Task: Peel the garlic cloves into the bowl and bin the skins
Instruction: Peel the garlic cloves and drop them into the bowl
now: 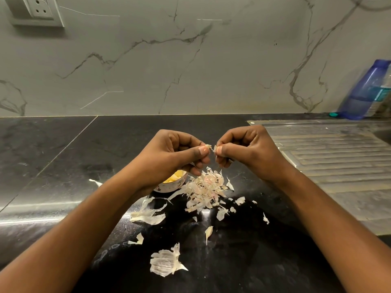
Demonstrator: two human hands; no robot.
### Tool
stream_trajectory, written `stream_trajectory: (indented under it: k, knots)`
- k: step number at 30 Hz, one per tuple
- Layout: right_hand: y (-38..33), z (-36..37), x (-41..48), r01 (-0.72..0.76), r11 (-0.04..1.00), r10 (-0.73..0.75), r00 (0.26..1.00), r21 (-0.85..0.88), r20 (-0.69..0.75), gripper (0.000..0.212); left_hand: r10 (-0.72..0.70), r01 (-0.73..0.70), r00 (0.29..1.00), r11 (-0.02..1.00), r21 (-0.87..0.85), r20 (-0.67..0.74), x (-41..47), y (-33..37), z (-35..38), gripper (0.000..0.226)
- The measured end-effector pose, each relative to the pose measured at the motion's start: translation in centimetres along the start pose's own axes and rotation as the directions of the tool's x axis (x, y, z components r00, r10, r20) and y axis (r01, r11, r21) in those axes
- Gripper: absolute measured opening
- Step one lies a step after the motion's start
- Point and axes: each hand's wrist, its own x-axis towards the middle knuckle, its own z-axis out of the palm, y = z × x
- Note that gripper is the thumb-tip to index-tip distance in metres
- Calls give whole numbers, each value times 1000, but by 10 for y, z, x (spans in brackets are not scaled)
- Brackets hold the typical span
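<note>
My left hand (177, 153) and my right hand (243, 148) are raised together over the black counter, fingers curled. Between their thumbs and forefingers they pinch a small garlic clove (211, 148) with pale skin showing; most of it is hidden by the fingers. Under my left wrist stands a small white bowl (171, 186) with yellowish peeled cloves (174, 178) inside, partly covered by the hand. A heap of papery garlic skins (206, 188) lies just right of the bowl, below my hands.
Loose skin pieces (166, 264) are scattered across the black counter (63, 155) toward me. A steel sink drainboard (338, 157) lies at the right. A blue water bottle (364, 92) leans against the marble wall at the far right. A wall socket (36, 10) sits top left.
</note>
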Motion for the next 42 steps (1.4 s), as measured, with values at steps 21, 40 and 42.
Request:
stream_trajectory:
  k: [21,40,42]
  knots:
    - [-2,0,-1,15,989,-5,998,-145,66,12,88,-77,996,939,336,-15,1,-3,-3,12]
    - [-2,-1,0,-19,999,19,1000,40,12,10,13,-14,1000,997,71,14,-1,2,-3,19]
    - [-2,0,1,-38,996,38,999,82,1,9,74,-66,996,987,144,-51,0,0,-3,16]
